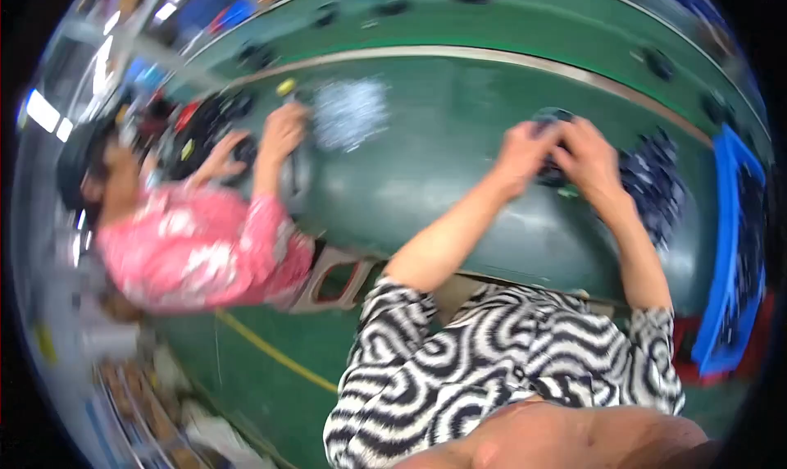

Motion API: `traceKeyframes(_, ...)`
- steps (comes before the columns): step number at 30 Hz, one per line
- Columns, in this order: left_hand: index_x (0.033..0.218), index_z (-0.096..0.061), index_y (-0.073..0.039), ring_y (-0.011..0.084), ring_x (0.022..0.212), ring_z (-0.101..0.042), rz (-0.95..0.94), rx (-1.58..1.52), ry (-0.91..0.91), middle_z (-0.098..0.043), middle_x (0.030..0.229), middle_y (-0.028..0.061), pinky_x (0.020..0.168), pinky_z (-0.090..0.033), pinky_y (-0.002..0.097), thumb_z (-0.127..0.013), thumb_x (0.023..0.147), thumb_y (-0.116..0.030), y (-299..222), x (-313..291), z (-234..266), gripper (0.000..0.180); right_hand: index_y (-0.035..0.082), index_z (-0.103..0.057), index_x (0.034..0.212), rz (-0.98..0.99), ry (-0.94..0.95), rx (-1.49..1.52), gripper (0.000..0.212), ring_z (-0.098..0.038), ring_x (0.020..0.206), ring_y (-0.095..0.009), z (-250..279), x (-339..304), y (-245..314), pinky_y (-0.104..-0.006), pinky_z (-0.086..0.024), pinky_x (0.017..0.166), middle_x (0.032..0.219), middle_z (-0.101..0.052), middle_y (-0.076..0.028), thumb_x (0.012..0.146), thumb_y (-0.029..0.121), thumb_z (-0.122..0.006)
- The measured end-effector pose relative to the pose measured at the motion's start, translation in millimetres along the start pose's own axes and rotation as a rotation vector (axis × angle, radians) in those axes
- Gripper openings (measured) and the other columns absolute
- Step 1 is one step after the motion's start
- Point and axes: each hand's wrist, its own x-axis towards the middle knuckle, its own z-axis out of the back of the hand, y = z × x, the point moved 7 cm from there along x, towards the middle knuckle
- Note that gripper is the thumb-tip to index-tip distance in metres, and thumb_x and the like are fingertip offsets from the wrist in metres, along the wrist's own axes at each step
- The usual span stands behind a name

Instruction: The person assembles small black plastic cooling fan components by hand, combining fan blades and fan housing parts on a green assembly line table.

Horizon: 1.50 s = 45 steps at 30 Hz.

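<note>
My left hand [523,156] and my right hand [592,159] meet over the green worktable [443,153]. Both are closed around a small dark rounded part [554,116], which shows above and between the fingers. Motion blur and the fingers hide its exact shape. Just below the hands, a bit of bright green [567,192] shows on the table. Right of my right hand lies a heap of small dark blue pieces [656,182], too blurred to name.
A blue crate [715,305] with dark pieces stands at the right. Left, a co-worker in a pink top [205,243] reaches over the table, beside a pile of small pale pieces [351,112]. Dark round parts [656,63] lie on the green strip beyond the metal rail [459,52].
</note>
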Motion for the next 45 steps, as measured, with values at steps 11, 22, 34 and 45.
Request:
traceKeyframes(11,0.086,-0.061,0.006,0.0362,0.078,-0.063,-0.624,0.458,-0.170,-0.063,0.081,0.0254,0.070,-0.050,0.0415,-0.069,0.069,-0.021,-33,11,24,0.032,-0.003,-0.061,0.102,-0.293,0.250,0.725,0.023,-0.053,0.082,-0.008,-22,25,-45,-0.0240,-0.044,0.075,0.089,-0.061,0.000,0.085,0.012,-0.063)
traceKeyframes(22,0.114,-0.048,0.005,0.0173,0.075,-0.061,-0.586,0.421,-0.344,-0.063,0.084,0.0099,0.067,-0.050,0.0317,-0.066,0.085,-0.023,-40,12,55,0.045,0.010,-0.054,0.072,-0.636,0.115,0.987,0.028,-0.042,0.051,-0.005,-31,63,-94,-0.0208,-0.032,0.045,0.062,-0.046,0.004,0.087,0.030,-0.067)
traceKeyframes(34,0.121,-0.046,0.007,0.0150,0.073,-0.063,-0.417,0.482,-0.168,-0.064,0.084,0.0108,0.066,-0.052,0.0273,-0.057,0.091,-0.012,-20,31,40,0.037,-0.002,-0.059,0.112,-0.406,-0.013,0.364,0.032,-0.059,0.076,-0.013,70,-41,-116,-0.0279,-0.049,0.068,0.090,-0.065,-0.006,0.084,0.011,-0.065)
traceKeyframes(45,0.118,-0.051,0.005,0.0140,0.074,-0.062,-0.345,0.548,-0.142,-0.063,0.083,0.0079,0.070,-0.051,0.0269,-0.056,0.090,-0.008,-18,24,32,0.032,0.006,-0.061,0.096,-0.023,0.149,-0.095,0.028,-0.053,0.088,-0.030,49,-76,-28,-0.0399,-0.047,0.073,0.089,-0.055,-0.012,0.068,0.006,-0.064)
